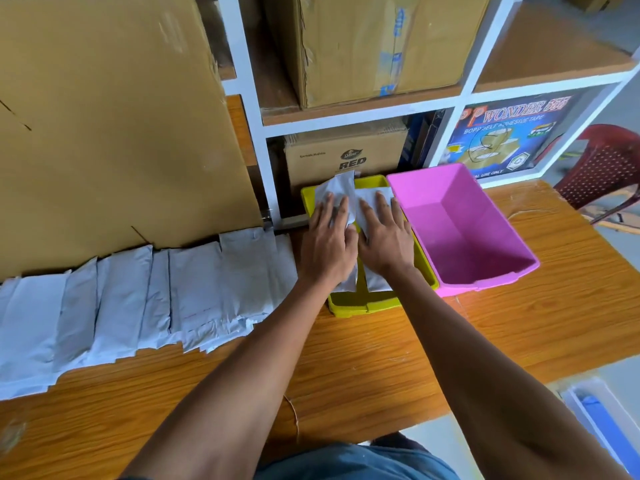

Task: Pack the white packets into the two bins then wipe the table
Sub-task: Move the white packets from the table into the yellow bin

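Both my hands are pressing flat, fingers straight, on white packets inside the yellow bin (360, 306): my left hand (329, 244) on one packet (337, 192), my right hand (386, 242) on another (372, 199). I am seeing more white packets (138, 299) lying in an overlapping row on the table (381, 358), left of the yellow bin. I am seeing the pink bin (464, 237) standing just beside it.

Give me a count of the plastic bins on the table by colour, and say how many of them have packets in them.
Yellow bin: 1, holding white packets, with both hands pressing on them.
Pink bin: 1, no packets inside.
Total: 2 bins, 1 with packets.
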A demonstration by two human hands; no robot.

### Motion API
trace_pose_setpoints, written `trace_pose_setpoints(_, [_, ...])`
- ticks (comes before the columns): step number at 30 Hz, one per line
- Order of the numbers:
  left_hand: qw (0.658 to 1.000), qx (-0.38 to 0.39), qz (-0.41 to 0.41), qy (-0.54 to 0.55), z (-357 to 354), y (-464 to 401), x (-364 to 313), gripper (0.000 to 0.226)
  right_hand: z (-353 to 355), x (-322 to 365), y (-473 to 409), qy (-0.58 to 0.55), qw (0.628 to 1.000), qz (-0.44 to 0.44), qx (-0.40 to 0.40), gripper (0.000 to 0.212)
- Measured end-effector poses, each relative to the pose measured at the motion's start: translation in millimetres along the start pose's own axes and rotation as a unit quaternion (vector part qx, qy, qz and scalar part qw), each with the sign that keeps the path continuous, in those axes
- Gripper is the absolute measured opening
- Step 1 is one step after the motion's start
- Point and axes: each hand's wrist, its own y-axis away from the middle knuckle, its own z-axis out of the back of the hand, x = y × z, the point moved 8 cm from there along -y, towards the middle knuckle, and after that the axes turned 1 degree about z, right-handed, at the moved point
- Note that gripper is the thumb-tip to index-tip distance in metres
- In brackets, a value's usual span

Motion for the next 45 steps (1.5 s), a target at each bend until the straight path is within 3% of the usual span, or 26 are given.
trace_pose_setpoints(10, [0.993,0.022,0.095,-0.065,-27.1,-30.7,2.3,0.061,-34.1,-19.6,-28.5,-0.004,0.997,0.042,0.065,0.066])
trace_pose_setpoints(19, [0.986,0.017,0.138,-0.093,-27.7,-44.4,21.3,0.060,-106.5,-34.9,-54.2,0.042,0.986,0.040,0.159,0.070])
trace_pose_setpoints(27, [0.985,0.023,0.139,-0.098,-39.3,-56.3,27.6,0.061,-155.0,-49.1,-54.0,0.050,0.970,0.017,0.236,0.069])
trace_pose_setpoints(35, [0.986,0.024,0.133,-0.099,-41.0,-56.7,26.5,0.060,-156.1,-49.5,-52.6,0.052,0.961,0.030,0.269,0.073])
trace_pose_setpoints(39, [0.989,0.014,0.119,-0.090,-42.0,-54.0,12.9,0.061,-140.1,-44.5,-61.8,0.031,0.966,0.041,0.253,0.073])
trace_pose_setpoints(45, [0.989,0.011,0.121,-0.078,-62.6,-54.2,-1.8,0.066,-69.3,-45.2,-73.0,-0.077,0.986,0.064,0.136,0.078])
